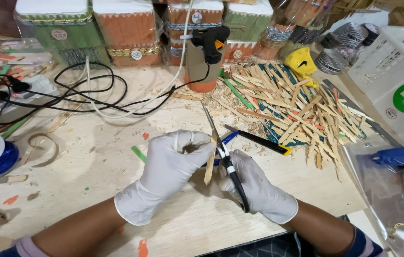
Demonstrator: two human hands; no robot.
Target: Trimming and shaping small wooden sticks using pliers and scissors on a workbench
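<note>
While the gloved left hand (166,166) pinches a wooden stick (210,164) upright, the right hand (254,183) grips black-handled scissors (223,152), blades apparently parted about the stick's upper end: trimming is in hand. Closing the blades calls for a steady stick. Beyond the hands lie a utility knife (259,141), cut sticks (297,109), and a glue gun (211,42).

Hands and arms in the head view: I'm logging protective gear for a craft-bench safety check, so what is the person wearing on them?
Both the left hand and the right hand wear thin white disposable gloves, wrinkled, with rolled cuffs ending at the wrists. The forearms are uncovered. Sleeves are pushed up near the elbows: a pale lilac sleeve on the left arm, a dark blue, striped sleeve on the right. No watch or jewellery shows.
</note>
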